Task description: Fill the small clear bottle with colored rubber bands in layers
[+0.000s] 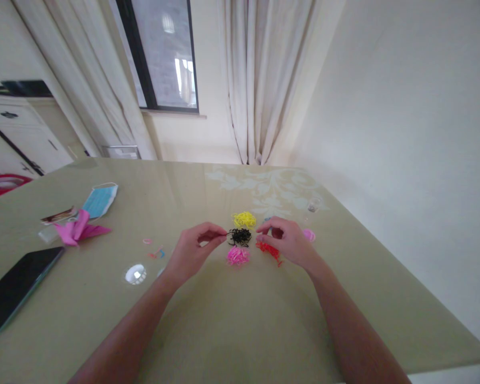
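My left hand [198, 248] is closed in a pinch at the left edge of a pile of black rubber bands [240, 237], with a thin dark band at its fingertips. On the pile's other side, my right hand [284, 239] has thumb and forefinger drawn close together; whatever lies between them is too small to make out. Red rubber bands [269, 250] lie beneath the right hand, which partly covers them. A yellow pile of bands [244, 219] sits beyond the black one, and a pink pile [238, 256] sits on the near side.
To the left lie a phone [20, 288], a pink folded paper shape [80, 229], a blue face mask [100, 200] and a clear shiny dome [136, 274]. A few loose bands [157, 253] are nearby. At the right are a pink ring-like item [309, 235] and a small clear container [314, 204].
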`<state>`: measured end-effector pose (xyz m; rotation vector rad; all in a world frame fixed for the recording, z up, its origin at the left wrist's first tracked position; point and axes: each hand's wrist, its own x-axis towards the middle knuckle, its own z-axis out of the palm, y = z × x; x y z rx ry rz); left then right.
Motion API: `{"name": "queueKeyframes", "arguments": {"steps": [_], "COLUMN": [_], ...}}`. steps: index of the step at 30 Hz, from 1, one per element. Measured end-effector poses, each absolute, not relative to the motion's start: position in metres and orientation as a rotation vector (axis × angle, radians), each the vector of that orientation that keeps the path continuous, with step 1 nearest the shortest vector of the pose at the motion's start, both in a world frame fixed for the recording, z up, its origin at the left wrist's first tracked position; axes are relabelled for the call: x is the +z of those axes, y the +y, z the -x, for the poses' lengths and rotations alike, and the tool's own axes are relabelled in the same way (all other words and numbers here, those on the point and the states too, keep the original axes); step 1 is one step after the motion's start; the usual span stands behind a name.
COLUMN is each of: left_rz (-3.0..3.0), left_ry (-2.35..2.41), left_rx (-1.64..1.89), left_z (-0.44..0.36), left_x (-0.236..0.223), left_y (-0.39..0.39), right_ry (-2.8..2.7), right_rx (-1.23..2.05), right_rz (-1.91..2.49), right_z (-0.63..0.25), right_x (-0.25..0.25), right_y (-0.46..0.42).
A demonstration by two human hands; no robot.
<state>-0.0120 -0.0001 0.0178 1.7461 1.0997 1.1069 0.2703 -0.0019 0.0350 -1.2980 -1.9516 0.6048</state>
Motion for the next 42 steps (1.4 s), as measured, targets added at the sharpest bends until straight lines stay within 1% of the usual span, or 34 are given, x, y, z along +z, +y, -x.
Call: {"name": "queueKeyframes", "arguments": {"steps": [4, 9, 11, 13, 15, 18, 21, 24, 28, 36, 39, 42], "left_rz": [-1.705, -1.77, -1.894, -2.093, -2.286, -2.363, -2.333, -2.303, -2.273, -2.269, -2.298, -2.291], "left_ry": [1.014, 1.013, 1.113, 1.34, 1.65, 1.947, 2.08, 2.109, 2.031, 1.944, 1.864, 1.847], "left_rx": [1.033, 1.004, 0.988, 0.919, 0.727, 0.301, -0.01, -0.179, -0.195, -0.025, 0.038, 0.054], "left_z": [-0.003, -0.004, 0.004, 0.016, 0.03, 0.05, 0.062, 0.067, 0.067, 0.071, 0.069, 0.066], "left_x": [0.022, 0.027, 0.029, 0.031, 0.031, 0.029, 0.024, 0.021, 0.017, 0.003, 0.001, 0.003], "left_y": [-0.014, -0.019, -0.016, -0.01, -0.004, 0.001, 0.001, 0.001, 0.007, 0.018, 0.021, 0.021], "right_ry": [-1.937, -1.891, -1.801, -1.684, -1.58, -1.512, -1.486, -1.476, -1.476, -1.457, -1.507, -1.686], "right_rx": [0.699, 0.646, 0.696, 0.798, 0.891, 0.945, 0.946, 0.941, 0.902, 0.8, 0.624, 0.386], "right_rz": [1.056, 0.92, 0.903, 0.89, 0.876, 0.842, 0.821, 0.801, 0.744, 0.766, 0.909, 1.109], "right_z": [-0.236, -0.224, -0.226, -0.229, -0.231, -0.23, -0.229, -0.226, -0.222, -0.22, -0.224, -0.229], "right_x": [0.032, 0.03, 0.031, 0.032, 0.033, 0.035, 0.036, 0.038, 0.044, 0.046, 0.036, 0.021], "right_y": [-0.016, -0.023, -0.023, -0.023, -0.022, -0.023, -0.025, -0.03, -0.037, -0.037, -0.027, -0.016]}}
